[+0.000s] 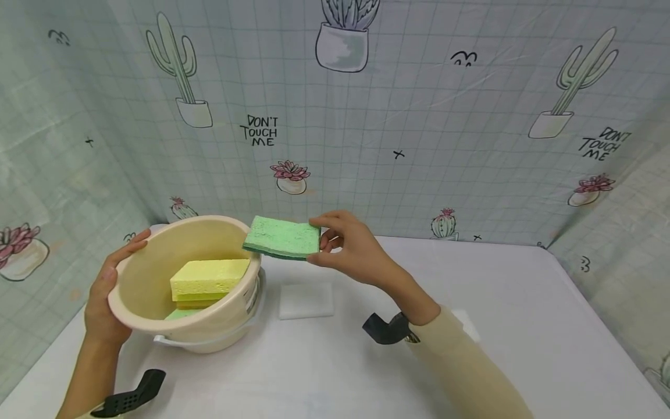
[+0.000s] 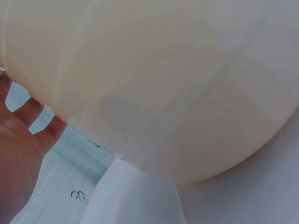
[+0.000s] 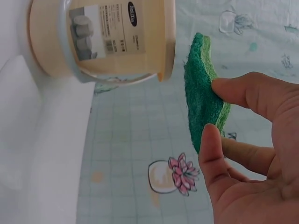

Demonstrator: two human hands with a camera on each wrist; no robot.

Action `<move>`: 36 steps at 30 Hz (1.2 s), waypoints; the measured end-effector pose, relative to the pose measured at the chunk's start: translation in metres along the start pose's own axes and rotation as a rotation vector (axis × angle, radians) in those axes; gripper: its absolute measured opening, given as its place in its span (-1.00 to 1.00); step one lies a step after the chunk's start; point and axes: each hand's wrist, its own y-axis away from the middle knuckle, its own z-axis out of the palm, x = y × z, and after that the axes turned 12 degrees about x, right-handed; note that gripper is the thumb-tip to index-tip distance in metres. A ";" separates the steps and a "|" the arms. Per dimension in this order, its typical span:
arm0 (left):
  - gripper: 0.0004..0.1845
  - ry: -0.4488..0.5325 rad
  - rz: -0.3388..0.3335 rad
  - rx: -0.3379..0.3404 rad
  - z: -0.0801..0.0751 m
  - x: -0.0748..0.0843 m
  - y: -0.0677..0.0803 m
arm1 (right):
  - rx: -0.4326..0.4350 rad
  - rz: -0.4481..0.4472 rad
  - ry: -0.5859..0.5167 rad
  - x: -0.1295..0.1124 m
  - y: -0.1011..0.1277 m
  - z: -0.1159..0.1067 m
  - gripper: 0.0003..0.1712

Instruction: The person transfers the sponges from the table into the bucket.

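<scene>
A cream plastic bucket (image 1: 148, 273) is tilted toward me on the white table, and my left hand (image 1: 107, 285) grips its left rim. Its wall (image 2: 163, 84) fills the left wrist view. Inside lie a yellow sponge (image 1: 209, 278) and, under it, a green one (image 1: 178, 314). My right hand (image 1: 342, 244) pinches a green sponge (image 1: 282, 237) with a dark green scrub side by its right end, holding it flat just above the bucket's right rim. In the right wrist view the green sponge (image 3: 203, 100) hangs beside the labelled bucket (image 3: 103, 37).
A white sponge block (image 1: 306, 300) lies on the table just right of the bucket. A cactus-print curtain (image 1: 398, 116) closes off the back and both sides. The white tabletop (image 1: 523, 326) spreads out to the right.
</scene>
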 end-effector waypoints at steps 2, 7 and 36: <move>-0.42 0.002 -0.002 0.001 0.000 0.000 0.000 | -0.005 -0.005 0.010 -0.006 -0.004 0.005 -0.34; -0.43 0.004 -0.001 -0.001 0.000 0.001 0.000 | -0.019 -0.012 0.005 -0.019 -0.014 0.017 -0.34; -0.44 -0.034 0.030 -0.022 0.000 -0.001 -0.001 | -0.181 -0.014 0.175 -0.058 -0.045 0.095 -0.26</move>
